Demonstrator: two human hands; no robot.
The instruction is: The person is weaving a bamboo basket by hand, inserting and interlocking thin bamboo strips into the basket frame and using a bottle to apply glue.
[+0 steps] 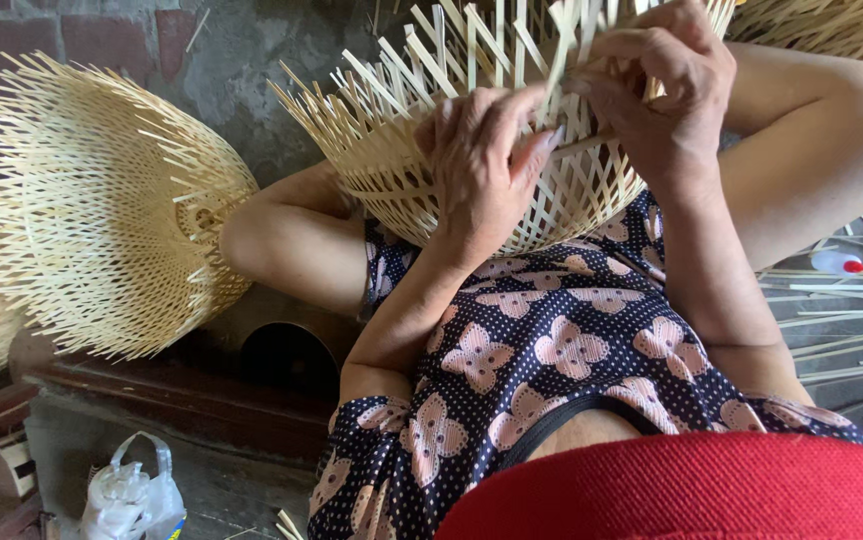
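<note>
A half-woven bamboo basket [392, 150] rests against my lap, with loose strip ends sticking out around its rim. My left hand [482, 170] lies flat on the weave and presses it, its thumb against a strip. Just to the right and higher, my right hand [667, 95] pinches several upright bamboo strips [572, 40] at the basket's edge. Both hands touch the same patch of weave, close together. My patterned dark dress [552, 340] fills the space below the basket.
Another unfinished bamboo basket [102, 200] with spiky ends stands at the left. Loose bamboo strips [842, 300] lie on the floor at the right beside a small white bottle with a red cap [840, 263]. A white plastic bag [132, 495] sits at the lower left.
</note>
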